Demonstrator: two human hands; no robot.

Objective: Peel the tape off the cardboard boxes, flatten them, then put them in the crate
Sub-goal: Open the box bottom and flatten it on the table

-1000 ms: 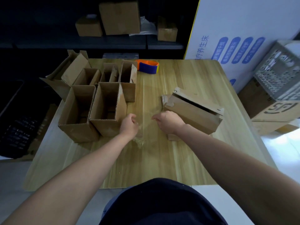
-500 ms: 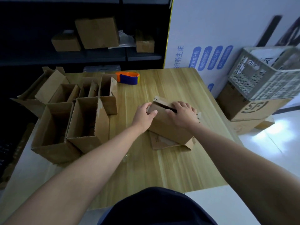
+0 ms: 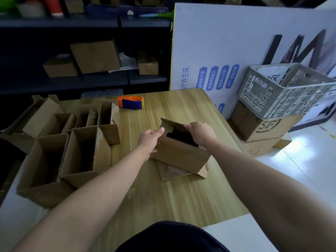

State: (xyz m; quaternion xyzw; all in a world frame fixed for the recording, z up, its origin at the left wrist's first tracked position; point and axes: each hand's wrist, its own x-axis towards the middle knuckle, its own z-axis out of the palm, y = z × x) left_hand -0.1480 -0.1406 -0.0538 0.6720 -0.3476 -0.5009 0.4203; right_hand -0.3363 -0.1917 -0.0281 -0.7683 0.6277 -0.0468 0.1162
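A small cardboard box stands tilted on the wooden table, its top open and dark inside. My left hand grips its left end, thumb at the upper flap. My right hand grips the far top edge on the right. A loose bottom flap lies flat under the box. The grey perforated crate sits to the right, off the table, on top of a brown carton.
Several open cardboard boxes crowd the table's left side. An orange and blue tape dispenser lies at the far edge. Dark shelves with more boxes stand behind. A white printed board leans at the right.
Both hands left the clear tape near the table's middle and took hold of the small box. Its top has since been pulled open. The view swung to the right.
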